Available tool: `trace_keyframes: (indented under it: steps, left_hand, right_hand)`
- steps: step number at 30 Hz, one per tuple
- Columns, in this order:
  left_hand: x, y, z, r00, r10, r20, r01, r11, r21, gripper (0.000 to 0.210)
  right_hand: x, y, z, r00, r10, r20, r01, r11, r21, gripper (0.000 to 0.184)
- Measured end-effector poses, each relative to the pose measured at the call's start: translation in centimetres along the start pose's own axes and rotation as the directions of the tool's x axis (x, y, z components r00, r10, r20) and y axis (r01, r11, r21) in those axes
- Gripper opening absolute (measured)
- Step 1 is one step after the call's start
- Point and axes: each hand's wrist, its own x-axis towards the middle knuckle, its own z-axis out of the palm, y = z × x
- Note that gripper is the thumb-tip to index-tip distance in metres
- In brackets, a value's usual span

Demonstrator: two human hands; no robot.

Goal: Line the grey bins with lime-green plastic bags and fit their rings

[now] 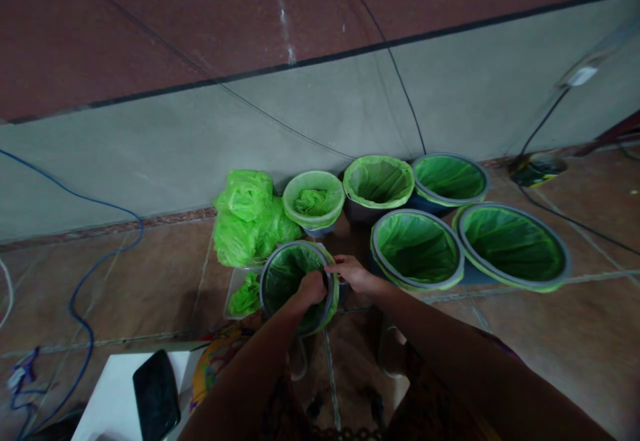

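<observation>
A round bin (270, 254) with a grey ring at its top stands in front of me, lined with a green plastic bag (333, 308) folded over the rim. Inside its mouth, by the right side, my left hand (313, 286) is curled, its fingertips hidden. From outside the same edge, my right hand (350, 271) pinches the folded-over bag at the rim. To the left, a clear tray (235, 294) holds a crumpled green bag (246, 294). Behind it lies a large heap of green bags (245, 214).
Several lined bins stand right, including a front bin (376, 228) and a far-right bin (567, 261). A small tub (340, 204) by the wall holds crumpled green plastic. A phone (156, 394) lies on a white surface (107, 394). A blue cable (90, 281) crosses the tiles.
</observation>
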Motion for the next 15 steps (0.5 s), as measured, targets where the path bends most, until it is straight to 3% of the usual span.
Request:
trace_keyframes:
  steps: [9, 12, 15]
  left_hand:
    - [-0.4, 0.1, -0.1, 0.995, -0.102, 0.014, 0.100, 0.991, 0.091, 0.033]
    - [-0.8, 0.1, -0.2, 0.989, -0.146, 0.016, 0.144, 0.984, 0.102, 0.036]
    - [-1.3, 0.6, -0.5, 0.985, -0.171, 0.001, 0.170, 0.979, 0.110, 0.044]
  right_hand:
    - [1.0, 0.9, -0.5, 0.987, -0.135, -0.089, 0.113, 0.969, -0.218, 0.009]
    - [1.6, 1.2, -1.0, 0.978, -0.103, -0.181, 0.044, 0.951, -0.307, 0.008]
    - [1.8, 1.4, -1.4, 0.973, -0.010, -0.230, -0.058, 0.956, -0.287, 0.008]
